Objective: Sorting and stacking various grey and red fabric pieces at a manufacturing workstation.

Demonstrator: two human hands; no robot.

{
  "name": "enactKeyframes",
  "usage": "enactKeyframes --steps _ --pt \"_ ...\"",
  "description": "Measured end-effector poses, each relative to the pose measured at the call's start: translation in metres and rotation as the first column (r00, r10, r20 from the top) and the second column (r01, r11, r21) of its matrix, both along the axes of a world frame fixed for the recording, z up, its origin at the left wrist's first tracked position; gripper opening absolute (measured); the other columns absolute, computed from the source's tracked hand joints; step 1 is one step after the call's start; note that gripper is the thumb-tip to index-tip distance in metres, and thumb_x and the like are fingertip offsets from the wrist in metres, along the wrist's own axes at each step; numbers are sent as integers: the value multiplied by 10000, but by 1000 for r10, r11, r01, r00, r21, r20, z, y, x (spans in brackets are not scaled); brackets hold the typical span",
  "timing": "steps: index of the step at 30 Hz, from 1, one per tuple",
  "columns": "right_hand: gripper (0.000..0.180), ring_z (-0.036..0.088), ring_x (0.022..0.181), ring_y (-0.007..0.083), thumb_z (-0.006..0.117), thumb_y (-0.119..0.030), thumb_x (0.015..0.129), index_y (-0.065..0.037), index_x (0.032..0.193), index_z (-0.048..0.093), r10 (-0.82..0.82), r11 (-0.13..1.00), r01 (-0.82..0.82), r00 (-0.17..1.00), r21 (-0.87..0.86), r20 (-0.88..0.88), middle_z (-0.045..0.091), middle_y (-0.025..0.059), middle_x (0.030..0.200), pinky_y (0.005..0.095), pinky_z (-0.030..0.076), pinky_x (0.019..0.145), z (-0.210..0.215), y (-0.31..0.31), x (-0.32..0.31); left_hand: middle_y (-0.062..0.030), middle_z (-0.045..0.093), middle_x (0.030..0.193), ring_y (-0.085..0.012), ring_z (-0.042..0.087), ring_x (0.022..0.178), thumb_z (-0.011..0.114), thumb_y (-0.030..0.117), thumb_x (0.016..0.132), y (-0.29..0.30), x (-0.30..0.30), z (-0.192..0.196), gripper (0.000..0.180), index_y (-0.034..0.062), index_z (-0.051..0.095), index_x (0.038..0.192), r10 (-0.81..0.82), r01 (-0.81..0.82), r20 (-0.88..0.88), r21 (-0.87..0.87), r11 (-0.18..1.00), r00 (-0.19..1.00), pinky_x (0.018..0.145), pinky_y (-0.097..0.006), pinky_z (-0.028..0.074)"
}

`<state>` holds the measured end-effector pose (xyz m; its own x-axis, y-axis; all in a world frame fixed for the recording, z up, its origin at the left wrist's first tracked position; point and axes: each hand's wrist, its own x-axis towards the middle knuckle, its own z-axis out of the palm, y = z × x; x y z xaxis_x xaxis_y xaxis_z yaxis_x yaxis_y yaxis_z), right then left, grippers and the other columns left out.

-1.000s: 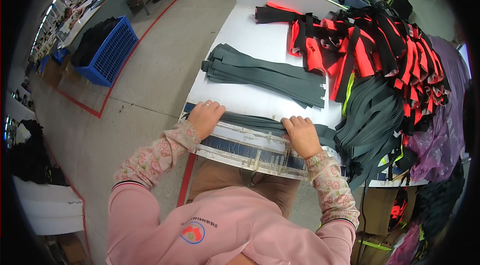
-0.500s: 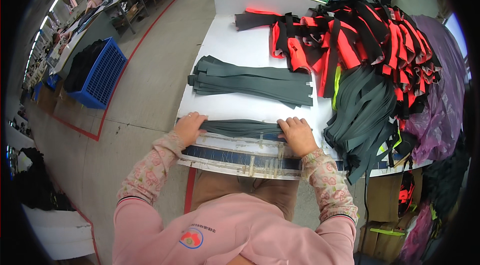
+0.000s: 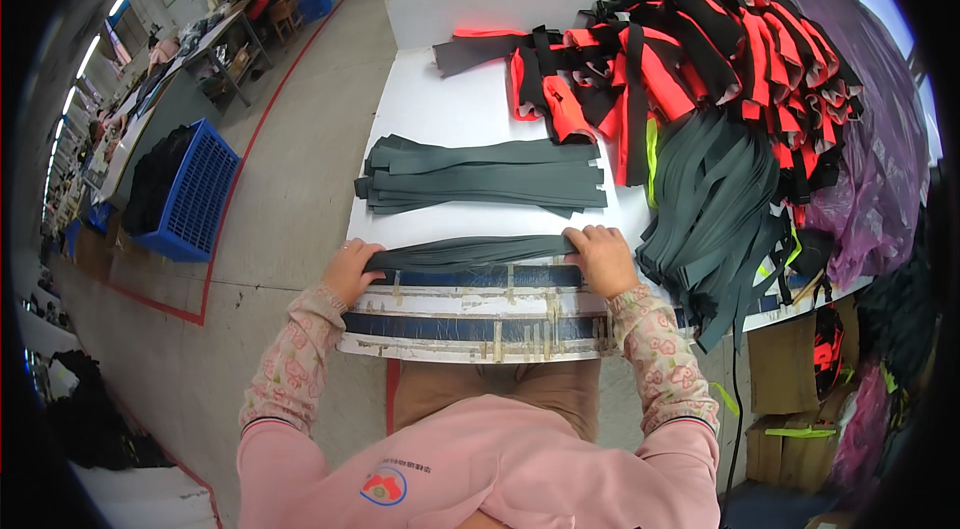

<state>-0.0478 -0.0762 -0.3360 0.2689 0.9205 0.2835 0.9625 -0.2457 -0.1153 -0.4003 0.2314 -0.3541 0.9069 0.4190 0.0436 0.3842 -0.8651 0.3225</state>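
A bundle of dark grey-green fabric strips (image 3: 470,251) lies stretched between my two hands, near the front edge of the white table (image 3: 470,107). My left hand (image 3: 350,271) is closed round its left end, and my right hand (image 3: 600,259) grips the right end. Just beyond it a flat stack of the same strips (image 3: 485,174) rests on the table, its ends uneven. To the right of my right hand, a loose heap of long grey-green strips (image 3: 705,199) droops over the table's edge.
Black and bright red-orange fabric pieces (image 3: 690,59) are piled at the back right, beside a purple plastic bag (image 3: 865,119). Blue and white bands of worn tape (image 3: 460,329) line the table's front edge. A blue crate (image 3: 190,199) stands on the floor at left; people sit at far worktables.
My hands and the strip bundle sit a little farther from the table's front edge, uncovering more of the blue band. My view has shifted slightly.
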Motion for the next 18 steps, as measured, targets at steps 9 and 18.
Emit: enactKeyframes --steps 9,18 --pt "517 562 1069 283 785 -317 748 -148 1204 612 -339 938 346 922 5 -188 615 84 1030 561 355 1025 -36 -16 -7 -124 603 1076 -336 559 1031 813 150 706 -13 -25 -37 523 105 626 1193 266 -249 187 -111 962 946 919 -419 453" --pt "674 527 1145 336 859 -170 649 -57 1249 574 -261 884 415 819 214 -511 605 132 1181 392 413 1015 -49 -10 -3 -134 590 1197 -318 563 1124 810 43 683 -27 -10 -51 589 84 600 1232 441 -326 396 -325 888 806 987 -389 455"
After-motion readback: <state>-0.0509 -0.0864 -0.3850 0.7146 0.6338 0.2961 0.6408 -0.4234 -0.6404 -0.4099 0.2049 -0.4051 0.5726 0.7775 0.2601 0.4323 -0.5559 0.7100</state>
